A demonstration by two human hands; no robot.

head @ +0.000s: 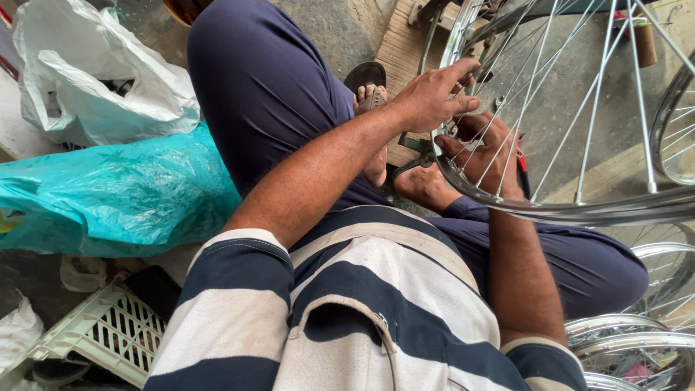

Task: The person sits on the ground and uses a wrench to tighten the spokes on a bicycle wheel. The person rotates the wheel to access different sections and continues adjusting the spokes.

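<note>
While I watch from the head camera, one bicycle wheel (572, 108) fills the upper right of the frame, its chrome rim curving across the seated person's lap. Two hands work it: the left hand (434, 94) lies on the rim's upper left edge, fingers spread apart and draped over the metal, fingertips among the spokes (601, 87); the right hand (485, 156) sits just below, behind the spokes, fingers curled together around a small red-handled tool (523, 174), though the spokes partly hide how firmly. I count at least three more bare rims (637, 340) stacked at lower right and one further wheel (677, 130) cut by the right edge. Two plastic bags crowd the left side, a white bag (94, 80) at upper left and a teal bag (116, 195) under it, with one white crate (108, 333) at lower left. Two sandalled feet (376, 108) rest just beside the rim on a wooden plank (405, 43). Open concrete floor (340, 29) shows only along the top centre.
</note>
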